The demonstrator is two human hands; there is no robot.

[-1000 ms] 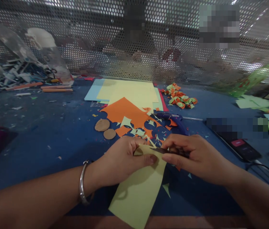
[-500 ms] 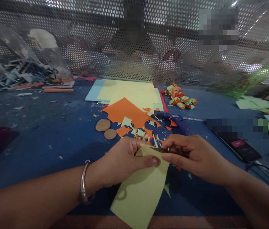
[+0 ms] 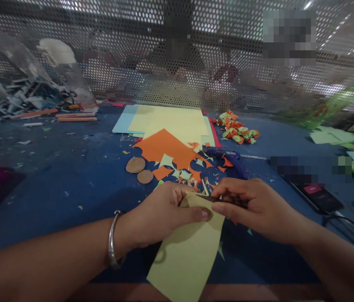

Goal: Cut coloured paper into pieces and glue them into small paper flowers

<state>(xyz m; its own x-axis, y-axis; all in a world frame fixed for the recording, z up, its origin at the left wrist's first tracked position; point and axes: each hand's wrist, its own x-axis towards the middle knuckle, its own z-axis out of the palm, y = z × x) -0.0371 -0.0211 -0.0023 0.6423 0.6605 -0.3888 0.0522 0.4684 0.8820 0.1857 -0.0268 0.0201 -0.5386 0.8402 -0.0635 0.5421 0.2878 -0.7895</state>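
Between thumb and fingers, my left hand [image 3: 167,214] pinches a pale yellow sheet of paper [image 3: 186,260] near its top edge. A faint round outline shows on the lower left of the sheet, which hangs down toward the table's front edge. My right hand [image 3: 252,207] is closed around a pair of scissors, whose dark blade [image 3: 206,197] lies across the sheet's top right corner; the handles are hidden by the fingers. Just beyond the hands, an orange sheet with scalloped cut edges [image 3: 167,147] lies among small scraps. Two brown discs [image 3: 135,165] rest to its left.
A blue glue gun [image 3: 227,154] and a phone [image 3: 318,195] with a cable lie right. Stacked coloured sheets [image 3: 170,117] and a pile of curled paper pieces [image 3: 238,128] are behind. A bottle [image 3: 73,75] stands back left before a perforated metal panel [image 3: 117,42].
Both hands and the yellow sheet have barely shifted; the sheet's lower end has moved slightly to the right. Both hands keep their hold.
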